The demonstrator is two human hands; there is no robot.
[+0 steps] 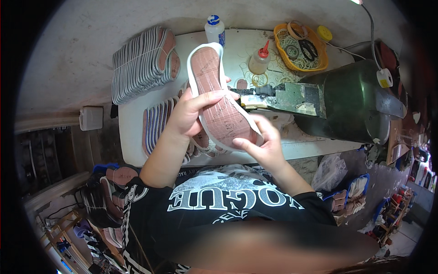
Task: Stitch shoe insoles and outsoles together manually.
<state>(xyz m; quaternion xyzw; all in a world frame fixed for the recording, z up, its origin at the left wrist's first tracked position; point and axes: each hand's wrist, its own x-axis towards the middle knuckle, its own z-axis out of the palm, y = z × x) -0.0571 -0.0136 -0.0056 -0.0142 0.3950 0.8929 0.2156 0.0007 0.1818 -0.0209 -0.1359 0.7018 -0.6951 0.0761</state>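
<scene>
A shoe insole [221,114] with a reddish-brown underside and a white rim is held up in front of me, tilted, its narrower end pointing away. My left hand [186,112] grips it at the waist from the left, thumb laid across the brown face and fingers behind it. At the wide near end, my right hand [268,148] pinches the right edge, thumb on the brown face. Just right of the insole is the narrow arm [260,98] of a green machine. A row of insoles [157,121] stands on edge behind my left forearm.
A tied stack of insoles [141,68] stands at the table's far left. Farther back are a white bottle with a blue cap [215,32], a red-tipped glue bottle [259,59] and a yellow basket [280,43] of cords. The green machine body [351,100] fills the right side.
</scene>
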